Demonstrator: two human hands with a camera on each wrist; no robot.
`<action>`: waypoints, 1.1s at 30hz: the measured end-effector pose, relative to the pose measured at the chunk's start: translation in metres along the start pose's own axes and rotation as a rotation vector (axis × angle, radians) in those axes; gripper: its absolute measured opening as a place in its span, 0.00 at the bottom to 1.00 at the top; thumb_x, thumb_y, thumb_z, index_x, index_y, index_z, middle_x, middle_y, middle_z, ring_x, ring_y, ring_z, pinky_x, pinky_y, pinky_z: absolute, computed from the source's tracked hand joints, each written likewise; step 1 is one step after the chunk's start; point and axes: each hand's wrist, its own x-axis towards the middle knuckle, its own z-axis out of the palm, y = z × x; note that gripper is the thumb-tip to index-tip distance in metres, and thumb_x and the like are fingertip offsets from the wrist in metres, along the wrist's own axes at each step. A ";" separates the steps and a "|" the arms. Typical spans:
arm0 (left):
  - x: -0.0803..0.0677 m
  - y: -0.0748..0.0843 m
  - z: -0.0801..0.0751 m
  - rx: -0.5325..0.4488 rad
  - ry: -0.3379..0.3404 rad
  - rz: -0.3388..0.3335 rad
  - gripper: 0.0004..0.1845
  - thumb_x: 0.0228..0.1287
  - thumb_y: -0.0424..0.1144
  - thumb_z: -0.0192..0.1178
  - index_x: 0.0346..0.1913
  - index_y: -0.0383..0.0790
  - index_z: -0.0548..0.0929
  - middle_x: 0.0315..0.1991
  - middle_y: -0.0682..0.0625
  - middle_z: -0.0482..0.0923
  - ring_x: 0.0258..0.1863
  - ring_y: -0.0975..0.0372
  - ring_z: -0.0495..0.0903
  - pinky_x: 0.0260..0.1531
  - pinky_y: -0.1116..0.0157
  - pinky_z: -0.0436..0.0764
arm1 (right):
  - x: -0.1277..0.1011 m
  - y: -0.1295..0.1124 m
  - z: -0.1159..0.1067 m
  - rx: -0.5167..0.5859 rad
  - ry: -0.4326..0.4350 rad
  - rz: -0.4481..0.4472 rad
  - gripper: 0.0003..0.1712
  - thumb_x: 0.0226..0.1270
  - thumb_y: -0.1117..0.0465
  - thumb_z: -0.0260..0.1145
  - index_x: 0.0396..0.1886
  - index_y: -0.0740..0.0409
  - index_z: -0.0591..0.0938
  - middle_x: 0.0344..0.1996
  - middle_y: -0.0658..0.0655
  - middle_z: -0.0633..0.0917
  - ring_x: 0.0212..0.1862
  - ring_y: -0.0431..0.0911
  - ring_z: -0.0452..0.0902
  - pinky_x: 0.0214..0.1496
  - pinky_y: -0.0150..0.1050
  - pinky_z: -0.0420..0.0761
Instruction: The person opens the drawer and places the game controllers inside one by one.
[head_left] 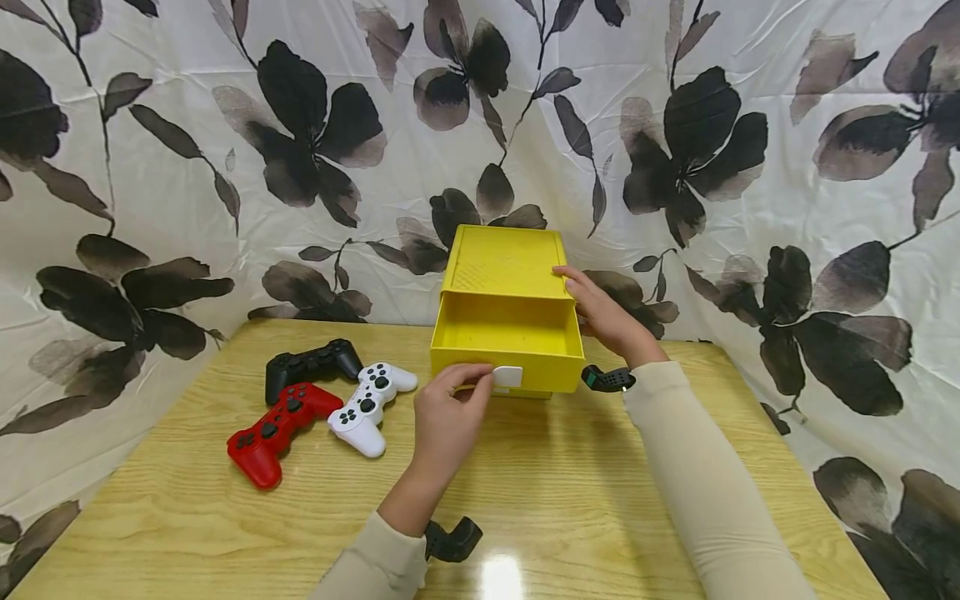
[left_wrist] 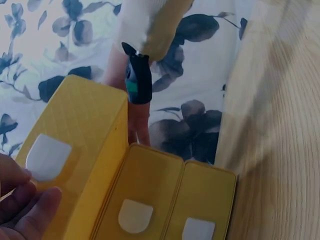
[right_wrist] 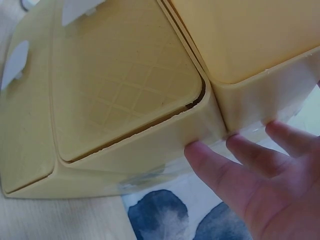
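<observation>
Yellow drawers (head_left: 551,371): 3 | left grip (head_left: 452,412): pinching 1 handle (head_left: 508,377) | right grip (head_left: 609,321): spread against cabinet (head_left: 502,254) | controllers (head_left: 285,425): 3

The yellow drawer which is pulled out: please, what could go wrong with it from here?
The drawer juts well out of the yellow cabinet, so a pull by the left hand at its white handle might bring it right out. The cabinet could tip or slide forward if the right hand, resting against its side, eases off.

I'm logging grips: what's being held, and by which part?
The left hand grips the open drawer by its white tab; the right hand rests against the cabinet.
</observation>
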 end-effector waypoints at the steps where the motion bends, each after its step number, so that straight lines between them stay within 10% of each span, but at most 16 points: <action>1: 0.000 -0.001 -0.002 0.011 0.001 0.004 0.05 0.60 0.32 0.65 0.38 0.39 0.89 0.36 0.48 0.86 0.35 0.62 0.86 0.33 0.68 0.86 | 0.000 0.000 0.000 -0.002 -0.002 -0.004 0.31 0.77 0.38 0.37 0.75 0.37 0.50 0.73 0.55 0.59 0.73 0.59 0.59 0.67 0.63 0.68; 23: 0.009 -0.043 -0.057 0.224 0.055 -0.044 0.05 0.59 0.31 0.61 0.36 0.38 0.85 0.31 0.49 0.85 0.28 0.61 0.81 0.29 0.71 0.80 | -0.001 0.001 0.001 -0.005 0.009 0.003 0.31 0.77 0.38 0.38 0.75 0.36 0.51 0.73 0.55 0.59 0.72 0.60 0.60 0.67 0.64 0.67; 33: 0.023 -0.065 -0.075 0.452 -0.123 -0.258 0.20 0.64 0.43 0.59 0.57 0.40 0.80 0.45 0.42 0.82 0.42 0.50 0.79 0.40 0.55 0.77 | 0.000 0.002 0.000 0.007 0.006 -0.002 0.33 0.76 0.36 0.39 0.76 0.36 0.50 0.74 0.55 0.58 0.72 0.59 0.60 0.67 0.62 0.67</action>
